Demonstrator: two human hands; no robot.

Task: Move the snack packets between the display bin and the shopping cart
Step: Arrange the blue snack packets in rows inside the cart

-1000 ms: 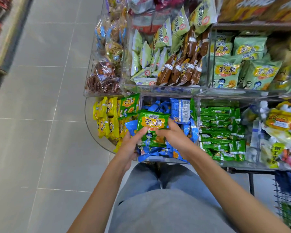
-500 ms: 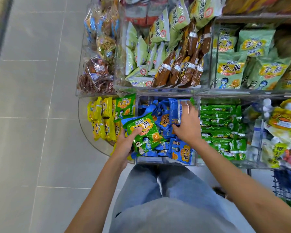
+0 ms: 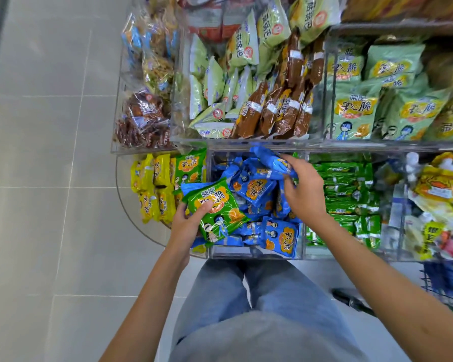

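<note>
Head view, frame centre: my left hand [image 3: 185, 227] has its grip round a green snack packet [image 3: 216, 214] over the clear display bin [image 3: 256, 253]. My right hand [image 3: 305, 195] pinches a blue packet [image 3: 271, 160] by its edge; the slick foil might slip free.

A single wide-angle head camera looks steeply down from the person's head, close over the clear display bin [image 3: 246, 254], floor tiles [image 3: 50, 231] left, the shopping cart [image 3: 446, 282] near right.

Pale grey tiled floor [image 3: 50, 152]
</note>
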